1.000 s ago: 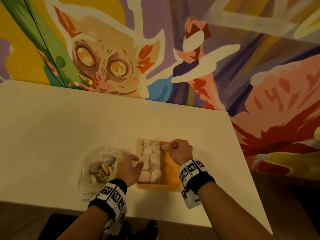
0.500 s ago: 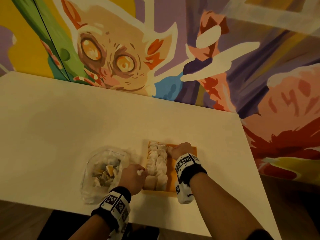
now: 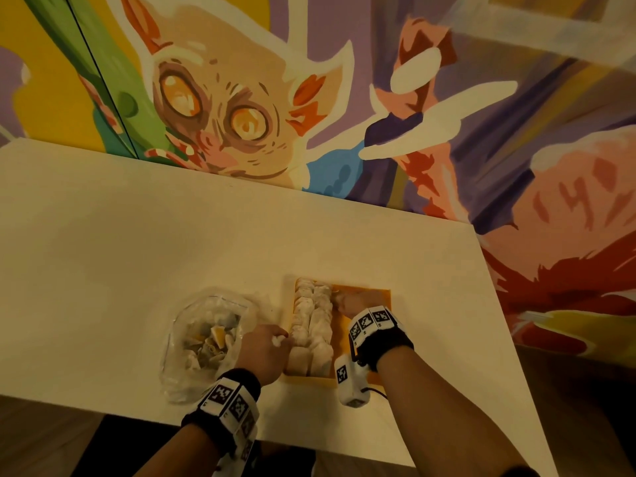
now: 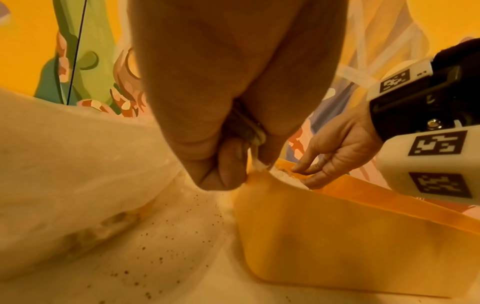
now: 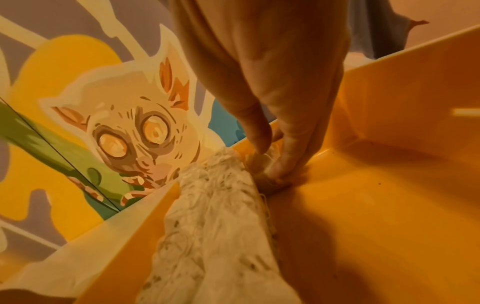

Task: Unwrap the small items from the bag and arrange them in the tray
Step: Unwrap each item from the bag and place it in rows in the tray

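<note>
Right hand (image 5: 283,131) was down in the tray (image 3: 361,342), fingers pressing a piece (image 5: 262,164) beside the rows (image 3: 311,325); left hand (image 3: 263,352), by the bag (image 3: 192,339), pinched a wrapper (image 4: 255,142). Push too hard and the rows could topple.

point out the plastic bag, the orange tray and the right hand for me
plastic bag (image 3: 206,342), head view, on its clear crumpled middle
orange tray (image 3: 377,296), head view, on the bare floor near its far right corner
right hand (image 5: 280,98), right wrist view, on the palm
</note>
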The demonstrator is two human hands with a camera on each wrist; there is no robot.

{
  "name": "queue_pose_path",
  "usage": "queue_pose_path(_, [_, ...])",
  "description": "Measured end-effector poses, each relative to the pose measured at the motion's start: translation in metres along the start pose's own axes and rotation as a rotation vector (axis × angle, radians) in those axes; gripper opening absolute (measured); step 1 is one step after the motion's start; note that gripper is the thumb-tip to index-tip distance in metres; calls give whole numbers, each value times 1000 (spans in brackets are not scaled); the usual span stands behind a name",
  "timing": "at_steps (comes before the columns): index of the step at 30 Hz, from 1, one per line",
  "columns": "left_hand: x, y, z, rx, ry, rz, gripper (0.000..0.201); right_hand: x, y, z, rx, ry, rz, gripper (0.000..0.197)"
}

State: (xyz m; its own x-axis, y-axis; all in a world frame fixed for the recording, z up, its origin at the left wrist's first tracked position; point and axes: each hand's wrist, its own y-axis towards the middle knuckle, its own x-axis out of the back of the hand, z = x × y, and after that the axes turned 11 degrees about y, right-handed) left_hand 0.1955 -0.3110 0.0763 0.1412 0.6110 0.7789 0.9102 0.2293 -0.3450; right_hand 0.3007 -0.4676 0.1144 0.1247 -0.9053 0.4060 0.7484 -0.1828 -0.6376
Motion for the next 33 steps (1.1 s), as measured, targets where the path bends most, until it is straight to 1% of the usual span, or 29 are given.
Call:
queue_pose_path(1, [0,0,1,5,-5,7,26,-4,16,-9,14,-8,-8,36])
queue_pose_path(3, [-1,1,3,11,-7,22,27,-14,50,-28,-5,-64,-40,35])
queue_pose_path(4, [-2,2,3,11,-4,26,26,-15,54,-34,21,-76,-47,35])
queue_pose_path(5, [-1,2,3,11,2,31,26,-13,48,-30,79,-42,-34,34])
queue_pose_path(6, [-2,2,3,7,7,32,26,-9,30,-21,77,34,-10,34])
queue_pose_path(8, [-2,2,3,8,6,36,25,-4,10,-18,99,3,-25,35])
queue_pose_path(9, [-2,2,3,9,5,37,25,-1,10,-18,77,24,-59,35])
queue_pose_path(10, [-1,2,2,9,5,34,25,-1,14,-19,75,66,-56,33])
queue_pose_path(12, [-1,1,2,12,1,38,26,-1,21,-19,42,139,-10,21])
queue_pose_path(13, [0,1,2,8,-3,39,26,-3,25,-19,31,165,-14,16])
queue_pose_path(14, [2,0,2,6,-9,40,26,-4,27,-19,35,210,-19,15])
queue_pose_path(16, [6,-1,1,2,-53,46,23,0,28,-23,22,340,-78,25])
queue_pose_path(17, [9,-2,1,16,-124,49,21,3,27,-23,35,362,-87,26])
queue_pose_path(18, [12,-3,-1,54,-249,51,20,5,20,-23,55,368,-88,26])
queue_pose_path(20, [21,-7,-7,167,-568,102,20,8,9,-23,99,393,-114,21])
queue_pose_path(22, [32,-14,-13,249,-841,173,24,7,-8,-21,214,410,-114,18])
queue_pose_path(23, [38,-17,-16,263,-943,206,25,5,-18,-19,287,392,-72,14])
queue_pose_path(24, [43,-20,-17,266,-1029,239,26,3,-33,-19,375,368,4,10])
queue_pose_path(26, [53,-26,-20,259,-1133,300,32,-1,-62,-18,548,261,187,7])
queue_pose_path(28, [59,-32,-22,232,-1156,352,35,-6,-83,-22,638,118,318,4])
queue_pose_path(29, [61,-34,-22,212,-1154,370,37,-9,-89,-26,655,49,343,12])
queue_pose_path(31, [63,-40,-23,193,-1151,375,36,-13,-98,-33,654,-36,308,32])
queue_pose_path(32, [64,-42,-23,190,-1159,371,34,-14,-101,-37,657,-37,269,35])
queue_pose_path(33, [65,-45,-22,186,-1156,367,31,-15,-102,-39,659,-11,232,34])
